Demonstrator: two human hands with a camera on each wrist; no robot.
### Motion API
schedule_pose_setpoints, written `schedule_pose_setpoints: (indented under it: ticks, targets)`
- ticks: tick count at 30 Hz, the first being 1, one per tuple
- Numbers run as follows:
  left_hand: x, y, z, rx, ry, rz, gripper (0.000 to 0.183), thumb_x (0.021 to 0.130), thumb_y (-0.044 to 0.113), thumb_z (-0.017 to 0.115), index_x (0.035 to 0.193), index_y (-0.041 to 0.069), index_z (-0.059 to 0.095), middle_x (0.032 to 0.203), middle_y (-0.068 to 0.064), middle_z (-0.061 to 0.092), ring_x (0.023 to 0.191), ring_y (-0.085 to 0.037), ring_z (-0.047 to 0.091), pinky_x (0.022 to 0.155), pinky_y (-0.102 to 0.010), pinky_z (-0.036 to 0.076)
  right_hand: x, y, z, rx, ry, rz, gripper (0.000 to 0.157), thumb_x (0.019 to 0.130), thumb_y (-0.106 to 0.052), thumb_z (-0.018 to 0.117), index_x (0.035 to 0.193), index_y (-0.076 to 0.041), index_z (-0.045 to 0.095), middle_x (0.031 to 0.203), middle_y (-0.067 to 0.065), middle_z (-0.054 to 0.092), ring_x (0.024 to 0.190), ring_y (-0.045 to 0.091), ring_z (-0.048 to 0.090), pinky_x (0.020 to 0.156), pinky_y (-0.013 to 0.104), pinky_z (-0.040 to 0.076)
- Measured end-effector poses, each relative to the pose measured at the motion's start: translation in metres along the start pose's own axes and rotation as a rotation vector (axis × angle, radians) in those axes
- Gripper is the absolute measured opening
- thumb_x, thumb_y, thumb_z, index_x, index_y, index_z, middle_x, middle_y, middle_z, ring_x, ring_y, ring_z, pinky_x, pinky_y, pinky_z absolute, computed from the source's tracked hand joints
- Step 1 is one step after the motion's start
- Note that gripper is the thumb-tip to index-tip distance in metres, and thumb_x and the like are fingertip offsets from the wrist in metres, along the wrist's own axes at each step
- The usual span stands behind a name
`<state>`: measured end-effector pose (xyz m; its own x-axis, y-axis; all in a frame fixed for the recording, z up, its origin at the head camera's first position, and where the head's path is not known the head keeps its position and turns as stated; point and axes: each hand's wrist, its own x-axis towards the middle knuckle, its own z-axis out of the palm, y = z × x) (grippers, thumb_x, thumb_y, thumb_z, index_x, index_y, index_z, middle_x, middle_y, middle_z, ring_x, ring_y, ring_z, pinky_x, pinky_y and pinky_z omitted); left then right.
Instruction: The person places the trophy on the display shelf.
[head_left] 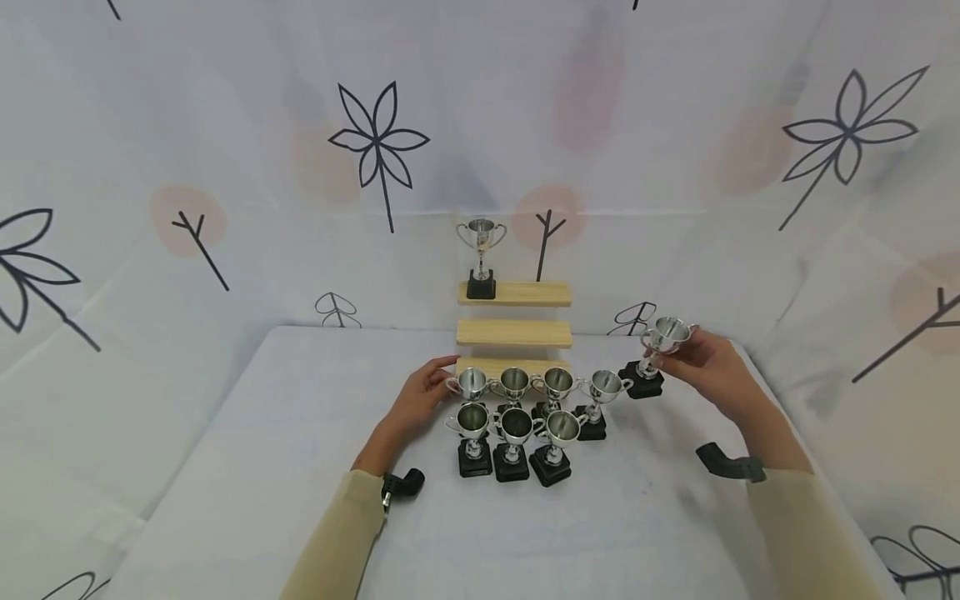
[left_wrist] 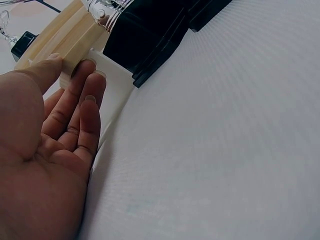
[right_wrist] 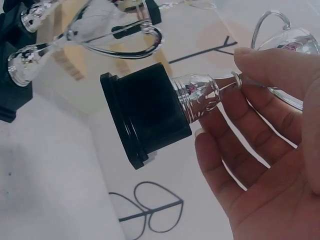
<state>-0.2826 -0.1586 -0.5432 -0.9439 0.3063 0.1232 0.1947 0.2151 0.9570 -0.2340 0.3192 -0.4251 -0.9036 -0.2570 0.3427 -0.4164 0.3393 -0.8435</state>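
My right hand (head_left: 712,367) pinches a small silver trophy cup (right_wrist: 200,92) by its stem, at the right of the table. Its black square base (right_wrist: 150,107) tilts to the left in the right wrist view. With thumb above and fingertips below, my left hand (head_left: 416,396) grips the end of the lowest board of a wooden stepped stand (left_wrist: 82,47). Several more trophies (head_left: 516,427) stand upright in two rows in front of the stand, partly hiding that board. Another trophy (head_left: 481,242) is on the left end of the top board (head_left: 536,293).
The stand's middle board (head_left: 513,333) carries nothing. A white cloth (head_left: 300,517) covers the table, and a patterned white curtain (head_left: 465,100) hangs close behind the stand. The trophy (head_left: 600,392) at the row's right end stands near the held one.
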Motion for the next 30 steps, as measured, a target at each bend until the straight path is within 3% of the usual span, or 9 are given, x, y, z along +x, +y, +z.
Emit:
schedule_pose_setpoints:
  ticks: [7, 17, 25, 30]
  targets:
    - [-0.001, 0.0, 0.0, 0.028, 0.002, -0.004, 0.048, 0.107, 0.014, 0.062, 0.155, 0.014, 0.054, 0.114, -0.01, 0.077, 0.098, -0.015, 0.07, 0.093, -0.029, 0.051, 0.019, -0.013, -0.007, 0.046, 0.0, 0.005, 0.023, 0.094, 0.008, 0.073, 0.117, 0.009, 0.067, 0.106, -0.009, 0.077, 0.099, 0.004, 0.074, 0.087, 0.018, 0.057]
    - [0.001, -0.001, 0.001, 0.023, -0.008, 0.007, 0.049, 0.107, 0.013, 0.062, 0.155, 0.014, 0.053, 0.113, -0.009, 0.076, 0.098, -0.015, 0.07, 0.094, -0.031, 0.05, 0.051, -0.029, -0.005, -0.132, 0.014, 0.099, 0.038, 0.098, -0.012, 0.078, 0.13, 0.004, 0.065, 0.11, -0.013, 0.073, 0.102, -0.001, 0.07, 0.086, 0.014, 0.054]
    - [0.001, -0.002, 0.0, -0.005, 0.001, 0.017, 0.049, 0.107, 0.011, 0.062, 0.155, 0.01, 0.052, 0.113, -0.011, 0.076, 0.097, -0.014, 0.07, 0.089, -0.027, 0.052, 0.085, -0.049, 0.007, -0.142, 0.002, 0.135, 0.04, 0.098, -0.021, 0.079, 0.131, 0.001, 0.068, 0.115, 0.003, 0.076, 0.102, 0.003, 0.07, 0.086, 0.016, 0.054]
    - [0.002, -0.002, -0.001, -0.023, -0.006, 0.017, 0.049, 0.107, 0.012, 0.063, 0.155, 0.011, 0.052, 0.113, -0.011, 0.076, 0.098, -0.015, 0.072, 0.09, -0.028, 0.054, 0.106, -0.06, 0.014, -0.192, -0.021, 0.114, 0.04, 0.099, -0.024, 0.078, 0.13, 0.0, 0.07, 0.123, 0.014, 0.074, 0.104, 0.003, 0.069, 0.086, 0.015, 0.052]
